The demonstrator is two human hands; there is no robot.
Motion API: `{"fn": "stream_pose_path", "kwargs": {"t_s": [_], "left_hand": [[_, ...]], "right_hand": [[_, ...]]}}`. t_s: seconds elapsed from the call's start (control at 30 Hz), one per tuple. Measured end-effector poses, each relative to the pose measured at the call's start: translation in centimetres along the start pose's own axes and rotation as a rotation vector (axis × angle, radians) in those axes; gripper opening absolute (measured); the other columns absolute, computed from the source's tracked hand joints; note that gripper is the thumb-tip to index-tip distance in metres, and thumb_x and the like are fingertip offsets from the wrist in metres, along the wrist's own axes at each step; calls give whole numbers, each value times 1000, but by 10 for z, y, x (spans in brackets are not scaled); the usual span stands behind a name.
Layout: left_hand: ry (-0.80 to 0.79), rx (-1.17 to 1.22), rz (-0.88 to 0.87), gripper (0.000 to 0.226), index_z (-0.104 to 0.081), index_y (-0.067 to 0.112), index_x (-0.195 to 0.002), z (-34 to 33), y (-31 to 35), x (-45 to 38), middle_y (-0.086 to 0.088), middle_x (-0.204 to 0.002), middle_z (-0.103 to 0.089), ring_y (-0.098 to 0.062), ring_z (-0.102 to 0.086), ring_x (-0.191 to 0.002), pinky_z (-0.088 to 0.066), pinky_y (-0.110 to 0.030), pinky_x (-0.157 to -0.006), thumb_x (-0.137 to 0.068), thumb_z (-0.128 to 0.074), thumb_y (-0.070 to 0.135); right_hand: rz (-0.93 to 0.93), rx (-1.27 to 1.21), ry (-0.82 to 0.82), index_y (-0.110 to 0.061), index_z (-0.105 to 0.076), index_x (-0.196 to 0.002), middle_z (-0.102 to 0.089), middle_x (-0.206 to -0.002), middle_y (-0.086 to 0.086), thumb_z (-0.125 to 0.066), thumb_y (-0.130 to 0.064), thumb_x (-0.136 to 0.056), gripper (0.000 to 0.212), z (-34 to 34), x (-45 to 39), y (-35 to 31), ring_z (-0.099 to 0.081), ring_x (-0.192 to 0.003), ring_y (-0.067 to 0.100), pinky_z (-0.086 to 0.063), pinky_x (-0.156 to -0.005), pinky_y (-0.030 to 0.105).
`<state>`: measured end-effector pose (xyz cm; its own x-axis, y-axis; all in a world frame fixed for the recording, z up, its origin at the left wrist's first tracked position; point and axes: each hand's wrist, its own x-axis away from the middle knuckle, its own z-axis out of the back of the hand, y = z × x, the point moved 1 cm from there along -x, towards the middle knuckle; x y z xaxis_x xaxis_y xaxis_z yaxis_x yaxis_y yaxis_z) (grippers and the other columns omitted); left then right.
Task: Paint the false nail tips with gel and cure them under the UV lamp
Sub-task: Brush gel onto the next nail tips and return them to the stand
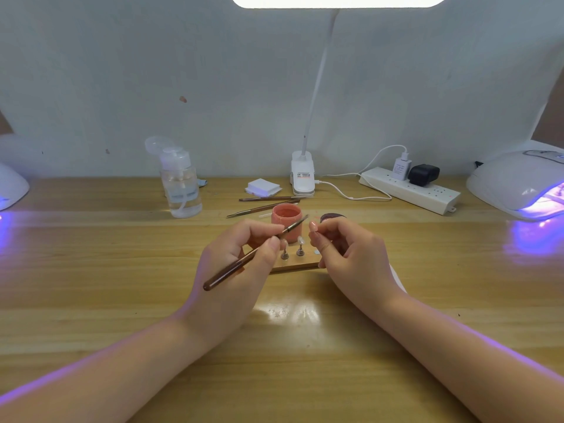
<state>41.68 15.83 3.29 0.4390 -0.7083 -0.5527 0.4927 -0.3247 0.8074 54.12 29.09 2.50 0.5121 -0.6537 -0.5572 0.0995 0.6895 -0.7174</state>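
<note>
My left hand [241, 257] grips the brush [253, 254], right hand [345, 254] pinches one nail tip [313, 226]. Two tips on stands [300, 248] look unpainted; curing under the UV lamp [518, 184] still ahead.

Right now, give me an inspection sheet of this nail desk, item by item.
Surface: wooden table, glare patches.
Job's things: open pink gel pot; nail tips on stands on a wooden block; lit UV lamp at the right edge.
Clutter: pump bottle, two spare brushes, white pads.
Grippers: left hand holds brush; right hand pinches a nail tip.
Cables: white lead from clip lamp toward power strip.
Surroundings: pale wall.
</note>
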Motion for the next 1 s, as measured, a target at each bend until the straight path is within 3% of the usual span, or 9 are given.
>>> {"fn": "stream_pose_path", "kwargs": {"t_s": [0.2, 0.37, 0.53, 0.67, 0.77, 0.9, 1.0], "left_hand": [[0, 7, -20, 19, -67, 23, -88, 2, 0, 1, 4, -81, -72, -11, -68, -81, -52, -22, -74, -80, -56, 35], [-6, 17, 12, 13, -69, 25, -94, -1, 0, 0, 7, -87, -74, -8, -68, -86, -50, -15, -74, -86, -60, 21], [15, 25, -2, 14, -67, 19, -85, 2, -2, 0, 4, -75, -71, -8, -67, -76, -50, -17, -69, -79, -57, 28], [112, 69, 81, 16, -67, 14, -88, 5, -4, -4, 4, -76, -71, -7, -66, -75, -51, -16, -70, -83, -52, 19], [164, 80, 158, 15, -68, 16, -91, 7, -8, -7, 5, -78, -72, -11, -67, -83, -52, -29, -82, -86, -54, 21], [191, 132, 270, 21, -70, 19, -89, 5, -11, -7, 6, -79, -72, -17, -67, -90, -50, -54, -94, -96, -54, 7], [173, 179, 314, 18, -71, 24, -83, 3, -9, -7, 7, -79, -71, -10, -67, -87, -51, -55, -95, -91, -60, 13]], "right_hand": [[1, -5, 1, -7, -70, -96, -69, -79, 6, -66, -12, -90, 9, 0, 0, 0, -64, -67, 25, -52, -67, 46], [2, -6, -6, -6, -70, -97, -69, -81, 6, -67, -11, -90, 10, 0, 0, 1, -65, -68, 24, -53, -67, 46], [-37, -22, 25, -9, -70, -95, -69, -78, 3, -67, -13, -90, 7, 1, 0, 5, -64, -68, 24, -54, -66, 47], [-78, 45, 51, -14, -71, -89, -68, -74, -4, -68, -17, -88, 4, 1, -1, 11, -62, -65, 12, -55, -66, 39], [-97, 166, 13, -25, -71, -82, -65, -67, -14, -69, -26, -86, 5, 4, 0, 16, -56, -61, 1, -43, -58, 21], [-174, 321, -22, -29, -72, -80, -59, -62, -17, -68, -37, -85, 11, 5, -1, 20, -53, -62, 2, -33, -54, 18], [-195, 437, -65, -27, -74, -82, -59, -61, -13, -64, -40, -88, 18, 2, -3, 19, -53, -64, 7, -32, -53, 21]]}}
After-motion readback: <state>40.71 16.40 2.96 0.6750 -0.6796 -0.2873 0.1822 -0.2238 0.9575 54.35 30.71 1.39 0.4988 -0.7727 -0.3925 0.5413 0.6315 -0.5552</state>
